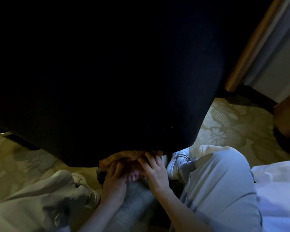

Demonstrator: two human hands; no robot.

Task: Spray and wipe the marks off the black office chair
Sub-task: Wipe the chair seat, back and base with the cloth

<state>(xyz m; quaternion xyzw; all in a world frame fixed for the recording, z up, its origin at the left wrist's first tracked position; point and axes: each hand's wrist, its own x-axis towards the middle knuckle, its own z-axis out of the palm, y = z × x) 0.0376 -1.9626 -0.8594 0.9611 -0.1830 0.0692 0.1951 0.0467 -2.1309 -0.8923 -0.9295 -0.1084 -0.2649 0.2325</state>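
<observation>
The black office chair (99,77) fills most of the view, its dark fabric body looming right in front of me. Below its lower edge an orange cloth (124,156) is bunched up. My left hand (114,180) grips the cloth from below on the left. My right hand (153,171) has its fingers curled over the cloth against the underside of the chair. Part of the cloth is hidden behind the chair's edge. No spray bottle is in view.
I crouch on patterned beige carpet (224,124), with my knees in light trousers (221,185) on either side and a white shoe (179,161) by the right hand. A chair leg with a caster (0,129) is at left. Wooden furniture (251,47) stands at right.
</observation>
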